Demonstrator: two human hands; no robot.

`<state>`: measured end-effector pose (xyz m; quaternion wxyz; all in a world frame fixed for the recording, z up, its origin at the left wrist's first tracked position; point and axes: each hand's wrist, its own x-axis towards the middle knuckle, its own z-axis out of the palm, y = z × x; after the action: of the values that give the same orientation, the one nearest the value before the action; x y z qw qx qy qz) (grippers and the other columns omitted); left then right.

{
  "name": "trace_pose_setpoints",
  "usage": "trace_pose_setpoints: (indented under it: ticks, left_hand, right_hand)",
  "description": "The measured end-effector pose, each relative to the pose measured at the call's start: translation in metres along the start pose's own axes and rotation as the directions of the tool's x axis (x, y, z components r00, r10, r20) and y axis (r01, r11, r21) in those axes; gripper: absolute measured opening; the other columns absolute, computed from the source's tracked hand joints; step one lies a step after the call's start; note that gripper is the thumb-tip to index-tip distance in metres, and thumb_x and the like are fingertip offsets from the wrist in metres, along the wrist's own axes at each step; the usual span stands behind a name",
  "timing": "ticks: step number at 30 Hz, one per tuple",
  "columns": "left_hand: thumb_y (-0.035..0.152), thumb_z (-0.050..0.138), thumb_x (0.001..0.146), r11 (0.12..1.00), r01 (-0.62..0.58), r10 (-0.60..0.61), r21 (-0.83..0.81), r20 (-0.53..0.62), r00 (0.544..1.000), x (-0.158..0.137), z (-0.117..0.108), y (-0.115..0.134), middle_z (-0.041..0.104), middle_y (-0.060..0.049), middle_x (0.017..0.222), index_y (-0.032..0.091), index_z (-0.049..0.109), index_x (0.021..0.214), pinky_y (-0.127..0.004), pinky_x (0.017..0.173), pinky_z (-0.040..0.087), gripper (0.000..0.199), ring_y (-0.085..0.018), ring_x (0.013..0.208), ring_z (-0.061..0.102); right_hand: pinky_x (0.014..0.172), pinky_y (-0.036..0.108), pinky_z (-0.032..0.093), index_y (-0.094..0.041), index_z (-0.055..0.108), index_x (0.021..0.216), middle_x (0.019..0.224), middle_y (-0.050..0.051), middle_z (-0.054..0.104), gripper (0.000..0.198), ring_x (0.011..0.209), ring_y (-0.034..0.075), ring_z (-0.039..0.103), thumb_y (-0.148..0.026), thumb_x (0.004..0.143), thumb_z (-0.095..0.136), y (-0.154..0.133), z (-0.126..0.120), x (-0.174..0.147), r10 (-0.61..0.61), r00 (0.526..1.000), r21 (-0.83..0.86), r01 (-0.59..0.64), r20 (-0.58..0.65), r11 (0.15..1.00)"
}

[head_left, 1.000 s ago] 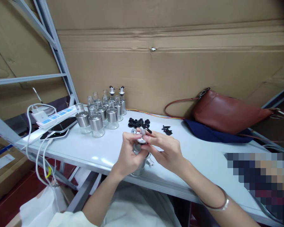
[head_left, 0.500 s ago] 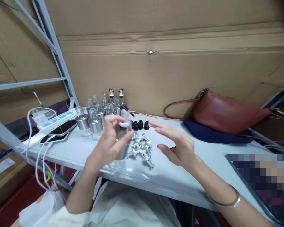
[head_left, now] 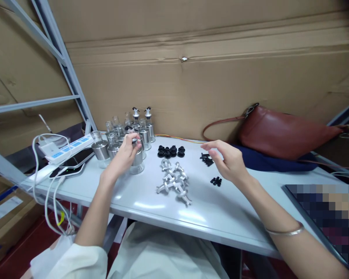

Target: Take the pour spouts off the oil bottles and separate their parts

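My left hand [head_left: 122,155] grips the top of a glass bottle [head_left: 137,162] with a steel sleeve and a pourer. This bottle stands on the table at the front right of a cluster of similar glass bottles [head_left: 100,149]. At the back of the cluster, two bottles [head_left: 150,128] carry silver-and-black pourers. Fingers bent and thumb apart, my right hand [head_left: 228,159] hovers empty by small black levers [head_left: 207,159]. Between my hands lie silver pourer spouts [head_left: 174,180] in a loose pile, with black rubber stoppers [head_left: 171,151] behind them.
Tiny black caps [head_left: 216,181] lie below my right hand. On the left are a power strip [head_left: 72,147], phones [head_left: 66,170] and white cables. A brown leather bag [head_left: 285,133] rests on dark blue cloth [head_left: 279,159] at the right. Cardboard [head_left: 180,89] walls the back.
My left hand has carried the bottle away from me and set it beside the cluster. My right hand has moved slightly right, away from the bottle.
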<state>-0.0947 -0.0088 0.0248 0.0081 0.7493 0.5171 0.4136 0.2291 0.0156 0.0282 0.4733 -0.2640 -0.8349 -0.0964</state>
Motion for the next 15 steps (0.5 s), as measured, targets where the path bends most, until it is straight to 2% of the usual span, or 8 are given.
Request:
trace_pose_setpoints:
  ticks: [4,7,9,11,13,14,15]
  left_hand:
    - [0.026,0.041,0.092,0.996,-0.014,0.015,0.088,-0.005,1.000,-0.004,-0.005,0.007,0.041,-0.010,0.126,0.025,0.029,0.130,-0.045,0.102,0.037,0.040,-0.021,0.119,0.045]
    - [0.024,0.045,0.091,0.986,0.022,-0.018,0.164,-0.020,1.000,-0.012,-0.015,0.017,0.044,-0.010,0.120,0.028,0.023,0.140,-0.047,0.098,0.041,0.053,-0.022,0.107,0.052]
    - [0.023,0.051,0.088,0.978,0.035,-0.012,0.203,-0.116,0.993,-0.019,-0.023,0.029,0.044,-0.010,0.115,0.027,0.022,0.142,-0.049,0.096,0.042,0.061,-0.023,0.104,0.053]
    - [0.023,0.058,0.084,0.974,0.012,0.049,0.226,-0.265,0.963,-0.025,-0.028,0.046,0.041,-0.012,0.119,0.024,0.024,0.141,-0.050,0.099,0.040,0.066,-0.027,0.112,0.049]
    - [0.022,0.059,0.083,0.971,-0.083,0.161,0.222,-0.361,0.918,-0.026,-0.026,0.067,0.040,-0.013,0.122,0.022,0.031,0.137,-0.047,0.100,0.040,0.060,-0.028,0.118,0.044]
    - [0.020,0.055,0.085,0.964,-0.178,0.240,0.198,-0.355,0.903,-0.022,-0.021,0.077,0.043,-0.012,0.120,0.022,0.036,0.132,-0.042,0.098,0.043,0.051,-0.025,0.116,0.046]
    - [0.017,0.050,0.088,0.942,-0.299,0.332,0.151,-0.293,0.897,-0.016,-0.013,0.086,0.048,-0.010,0.114,0.022,0.041,0.126,-0.037,0.093,0.046,0.040,-0.022,0.109,0.050]
  right_hand:
    - [0.065,0.030,0.048,-0.019,0.055,0.079,0.073,0.006,0.066,0.028,0.066,0.017,0.061,-0.031,0.096,0.037,-0.001,0.001,-0.002,0.008,0.998,-0.044,-0.006,0.057,0.999]
    - [0.062,0.029,0.045,-0.019,0.054,0.074,0.068,0.005,0.062,0.032,0.063,0.017,0.056,-0.031,0.096,0.034,-0.003,0.005,-0.003,0.005,0.983,-0.071,0.008,0.181,0.997]
    - [0.063,0.030,0.045,-0.018,0.055,0.074,0.069,0.006,0.061,0.032,0.064,0.017,0.056,-0.031,0.096,0.035,-0.004,0.008,-0.004,0.019,0.966,-0.074,0.000,0.256,0.997]
    - [0.063,0.030,0.045,-0.017,0.057,0.076,0.071,0.006,0.062,0.030,0.065,0.018,0.056,-0.029,0.095,0.038,-0.005,0.011,-0.005,0.027,0.953,-0.058,-0.010,0.301,0.998]
    - [0.065,0.030,0.045,-0.016,0.060,0.080,0.074,0.007,0.063,0.025,0.067,0.018,0.057,-0.023,0.093,0.041,-0.005,0.014,-0.008,0.023,0.940,-0.031,-0.013,0.341,0.999]
    - [0.067,0.030,0.046,-0.015,0.062,0.082,0.077,0.008,0.064,0.022,0.070,0.018,0.059,-0.020,0.091,0.042,-0.006,0.016,-0.009,0.019,0.930,-0.020,-0.012,0.368,1.000]
    - [0.069,0.031,0.047,-0.015,0.063,0.085,0.081,0.008,0.065,0.020,0.073,0.019,0.060,-0.016,0.089,0.043,-0.006,0.019,-0.011,0.014,0.917,-0.011,-0.011,0.398,1.000]
